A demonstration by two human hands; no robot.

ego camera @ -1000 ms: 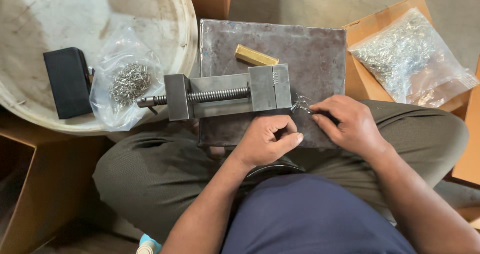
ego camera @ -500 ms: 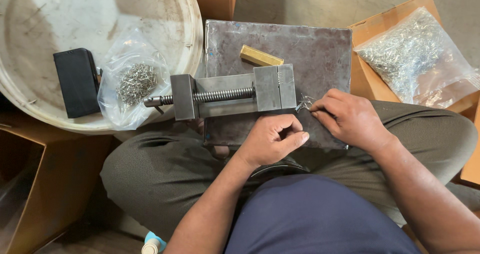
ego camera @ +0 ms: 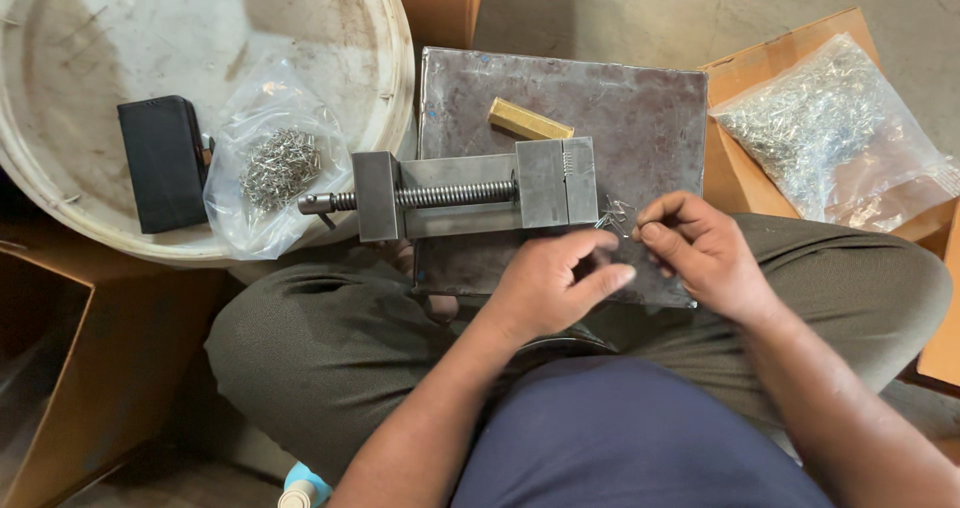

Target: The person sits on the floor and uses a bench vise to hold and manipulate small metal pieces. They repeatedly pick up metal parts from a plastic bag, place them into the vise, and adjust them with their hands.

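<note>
Wire bits lie just right of the vise, at its end. Your right hand pinches one, closest to them. Your left hand curls loosely below the vise, holding nothing I can see.

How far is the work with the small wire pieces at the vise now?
Done: a modest heap of wire pieces lies in the open clear bag on the round white lid. In hand: the right hand pinches a small wire piece beside the vise, and the left hand is close under it. Left: the large bag of wire pieces on the right looks full, so probably much remains.
</note>
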